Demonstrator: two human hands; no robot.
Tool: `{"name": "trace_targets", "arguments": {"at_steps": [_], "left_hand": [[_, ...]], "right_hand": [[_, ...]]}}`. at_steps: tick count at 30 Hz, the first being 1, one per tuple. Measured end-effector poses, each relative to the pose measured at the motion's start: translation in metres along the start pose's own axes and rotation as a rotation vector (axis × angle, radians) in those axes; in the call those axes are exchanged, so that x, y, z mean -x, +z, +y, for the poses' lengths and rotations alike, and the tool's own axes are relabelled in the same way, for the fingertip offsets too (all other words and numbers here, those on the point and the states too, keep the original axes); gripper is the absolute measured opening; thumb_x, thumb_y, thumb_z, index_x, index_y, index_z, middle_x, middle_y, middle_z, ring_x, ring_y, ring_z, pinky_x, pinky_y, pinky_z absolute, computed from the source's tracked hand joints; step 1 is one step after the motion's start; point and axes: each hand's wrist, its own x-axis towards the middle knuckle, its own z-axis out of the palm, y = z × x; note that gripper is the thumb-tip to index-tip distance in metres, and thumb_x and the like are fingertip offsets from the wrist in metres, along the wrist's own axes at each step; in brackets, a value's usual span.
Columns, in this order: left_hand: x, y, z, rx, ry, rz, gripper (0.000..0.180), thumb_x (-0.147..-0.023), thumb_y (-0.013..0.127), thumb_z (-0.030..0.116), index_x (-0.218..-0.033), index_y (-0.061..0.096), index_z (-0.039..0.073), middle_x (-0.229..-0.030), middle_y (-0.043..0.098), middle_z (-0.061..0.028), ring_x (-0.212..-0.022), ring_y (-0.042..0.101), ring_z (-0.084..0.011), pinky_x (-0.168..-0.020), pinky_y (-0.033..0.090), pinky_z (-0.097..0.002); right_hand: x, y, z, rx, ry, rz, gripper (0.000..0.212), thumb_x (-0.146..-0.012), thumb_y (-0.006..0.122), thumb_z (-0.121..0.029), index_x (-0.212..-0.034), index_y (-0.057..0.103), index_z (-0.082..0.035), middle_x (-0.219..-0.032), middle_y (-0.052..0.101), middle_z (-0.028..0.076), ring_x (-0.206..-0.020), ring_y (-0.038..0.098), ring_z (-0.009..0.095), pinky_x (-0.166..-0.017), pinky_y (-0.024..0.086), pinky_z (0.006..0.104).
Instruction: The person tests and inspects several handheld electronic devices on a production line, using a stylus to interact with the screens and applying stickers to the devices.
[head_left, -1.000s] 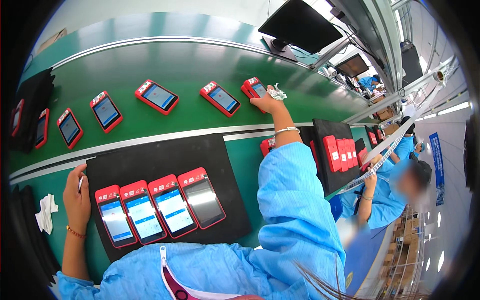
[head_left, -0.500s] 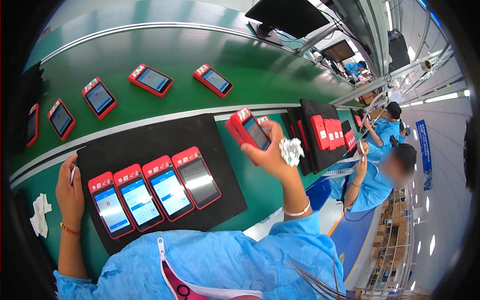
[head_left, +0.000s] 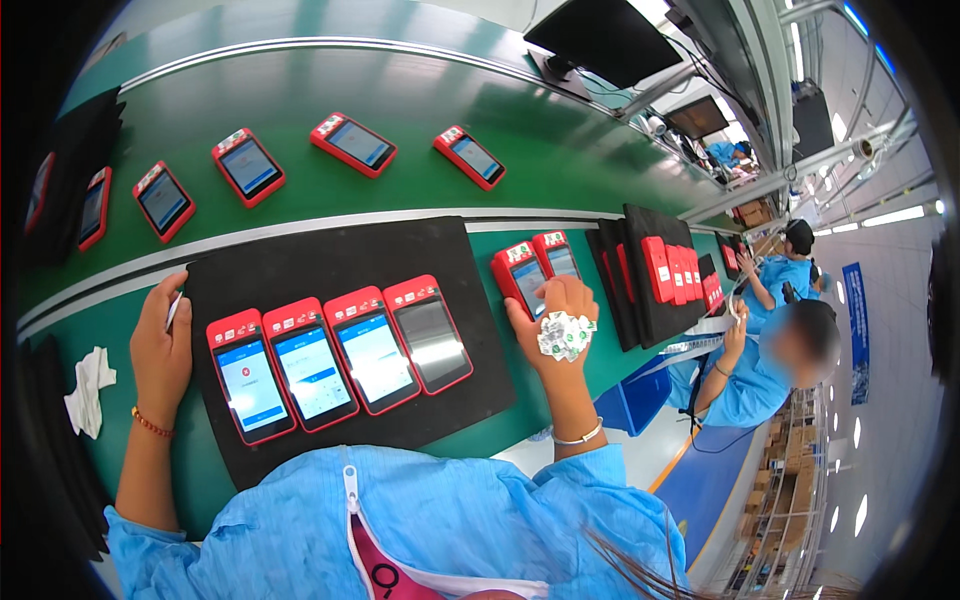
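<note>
My right hand [head_left: 555, 318] is closed around the lower part of a red handheld terminal [head_left: 516, 267], thumb on its left side. That terminal lies on the green bench, close beside a second red terminal [head_left: 556, 252]. A cluster of small white and green stickers [head_left: 567, 337] covers the back of this hand. At the left edge of the black mat [head_left: 250, 270], my left hand [head_left: 160, 345] is curled round a thin white object [head_left: 174, 308], partly hidden by the fingers. Several red terminals, one of them [head_left: 365, 350] brightly lit, lie in a row on the mat; the rightmost screen [head_left: 432, 338] looks dark.
Beyond a metal rail, several red terminals, including one at the far right [head_left: 470, 158], lie spaced along a green surface [head_left: 400, 95]. Black trays [head_left: 668, 318] with red devices stand at right. A crumpled white cloth [head_left: 90, 392] lies far left. Co-workers in blue [head_left: 757, 375] sit along the bench.
My right hand has brought the red terminal down from the air onto the bench, beside the other one. My left hand stays by the mat's edge. The whole view has shifted slightly.
</note>
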Motion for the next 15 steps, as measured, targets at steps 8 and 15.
{"name": "trace_targets", "arguments": {"at_steps": [8, 15], "left_hand": [[-0.003, -0.004, -0.002, 0.016, -0.006, 0.016, 0.031, -0.106, 0.055, 0.023, -0.132, 0.063, 0.007, -0.123, 0.069, -0.0127, -0.109, 0.069, -0.0271, -0.092, 0.053, -0.0345], [-0.004, -0.012, 0.000, 0.058, -0.052, -0.020, 0.030, -0.105, 0.057, 0.021, -0.130, 0.064, 0.006, -0.118, 0.070, -0.0134, -0.104, 0.070, -0.0275, -0.089, 0.053, -0.0341]], "right_hand": [[-0.121, 0.051, 0.001, -0.275, -0.252, 0.101, 0.035, -0.071, 0.085, -0.023, -0.092, 0.062, -0.007, -0.109, 0.065, 0.018, -0.106, 0.063, 0.040, -0.091, 0.051, 0.0512], [-0.201, 0.168, 0.031, -0.145, 0.076, -0.475, 0.047, -0.074, 0.079, -0.042, -0.100, 0.058, -0.007, -0.108, 0.068, 0.022, -0.110, 0.066, 0.038, -0.095, 0.052, 0.0465]]}}
